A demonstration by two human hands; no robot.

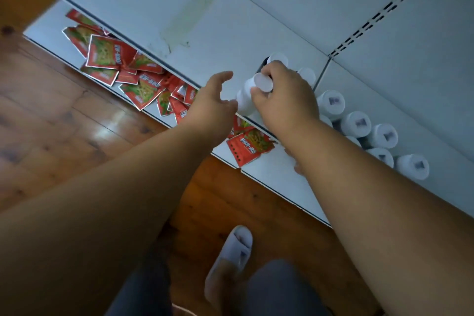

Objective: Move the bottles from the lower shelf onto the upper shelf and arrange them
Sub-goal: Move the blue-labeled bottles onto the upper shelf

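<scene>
My right hand grips the cap of a white bottle at the front edge of the upper shelf. Just left of that bottle my left hand hovers with relaxed, spread fingers, holding nothing. Behind my right hand stand two more white-capped bottles, partly hidden. To the right, several white bottles stand in a row on the upper shelf. The lower shelf shows beneath the upper one.
Several red snack packets lie scattered on the lower shelf. A slotted shelf upright runs up the back panel. Wooden floor lies in front, with my slippered foot near the shelf base.
</scene>
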